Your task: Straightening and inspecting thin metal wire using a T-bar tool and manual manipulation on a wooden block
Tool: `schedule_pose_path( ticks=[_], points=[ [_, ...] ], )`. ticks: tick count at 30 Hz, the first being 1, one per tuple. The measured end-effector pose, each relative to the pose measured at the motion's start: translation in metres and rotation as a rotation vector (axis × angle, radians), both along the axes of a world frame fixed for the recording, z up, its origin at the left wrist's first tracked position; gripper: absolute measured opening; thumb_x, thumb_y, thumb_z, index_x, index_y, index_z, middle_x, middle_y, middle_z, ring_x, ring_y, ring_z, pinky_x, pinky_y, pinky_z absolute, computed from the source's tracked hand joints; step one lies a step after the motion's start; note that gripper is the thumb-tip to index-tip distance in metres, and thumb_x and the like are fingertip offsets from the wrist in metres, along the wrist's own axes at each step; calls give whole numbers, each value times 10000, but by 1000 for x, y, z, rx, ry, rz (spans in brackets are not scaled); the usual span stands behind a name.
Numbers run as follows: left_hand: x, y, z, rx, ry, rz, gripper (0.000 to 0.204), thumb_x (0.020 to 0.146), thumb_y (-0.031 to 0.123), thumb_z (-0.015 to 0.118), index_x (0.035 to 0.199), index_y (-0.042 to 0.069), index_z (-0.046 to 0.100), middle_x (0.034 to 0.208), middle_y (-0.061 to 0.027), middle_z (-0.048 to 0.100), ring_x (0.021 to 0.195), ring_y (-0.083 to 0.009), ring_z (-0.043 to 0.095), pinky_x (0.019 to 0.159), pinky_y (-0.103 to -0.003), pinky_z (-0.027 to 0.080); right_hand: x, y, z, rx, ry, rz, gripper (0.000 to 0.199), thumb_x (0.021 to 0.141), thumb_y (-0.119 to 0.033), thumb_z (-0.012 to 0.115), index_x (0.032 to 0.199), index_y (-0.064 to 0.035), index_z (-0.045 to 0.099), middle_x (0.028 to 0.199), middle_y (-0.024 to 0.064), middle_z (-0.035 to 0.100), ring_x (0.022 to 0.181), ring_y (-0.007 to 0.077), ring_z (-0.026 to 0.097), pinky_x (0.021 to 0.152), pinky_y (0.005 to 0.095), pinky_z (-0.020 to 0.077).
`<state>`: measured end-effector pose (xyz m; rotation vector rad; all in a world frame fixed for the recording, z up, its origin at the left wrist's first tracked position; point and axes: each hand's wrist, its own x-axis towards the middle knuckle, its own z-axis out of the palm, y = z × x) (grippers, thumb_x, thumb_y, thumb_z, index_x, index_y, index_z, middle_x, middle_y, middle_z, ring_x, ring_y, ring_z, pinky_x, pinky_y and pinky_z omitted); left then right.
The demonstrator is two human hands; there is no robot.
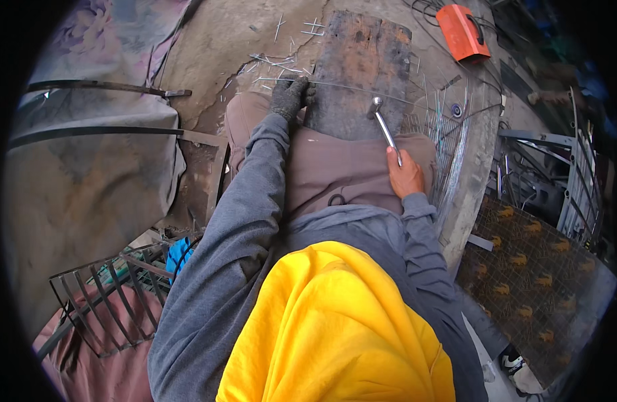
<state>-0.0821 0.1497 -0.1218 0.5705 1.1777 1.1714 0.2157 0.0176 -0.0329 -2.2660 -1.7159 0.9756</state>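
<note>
Thin silver steel wire lies across the rusty dark metal plate that rests on our knees. Our left hand, in a dark grey knitted glove, is closed around the wire's end at the plate's left edge. Our bare right hand grips the handle of a shiny metal hammer, its head resting just beside the wire on the plate. Short cut wire pieces litter the concrete floor beyond; an orange boxy machine sits well apart.
</note>
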Motion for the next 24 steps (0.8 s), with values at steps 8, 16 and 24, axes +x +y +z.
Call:
schedule_pose_path(
  ticks=[8, 16, 24],
  points=[
    [-1, 5, -14, -181, 91, -26, 136, 932, 217, 609, 880, 96, 577, 704, -22, 568, 555, -119, 511, 475, -254, 419, 2, 1, -2, 22, -6, 7, 523, 950, -555, 448, 907, -50, 580, 842, 259, 649, 838, 492, 597, 733, 548, 443],
    [-2, 10, -34, -316, -60, -81, 178, 928, 284, 608, 818, 151, 566, 653, 11, 531, 505, -116, 450, 453, -246, 364, 10, 3, -8, 48, 161, -27, 553, 942, -557, 477, 891, -19, 595, 812, 243, 634, 812, 458, 599, 720, 488, 450],
    [-7, 12, -35, -403, -86, -62, 133, 953, 208, 586, 852, 134, 541, 714, 5, 565, 551, -99, 516, 449, -211, 416, -3, 23, 29, 244, 180, -70, 495, 970, -497, 489, 922, -24, 629, 808, 199, 642, 771, 372, 620, 710, 424, 462]
  ],
)
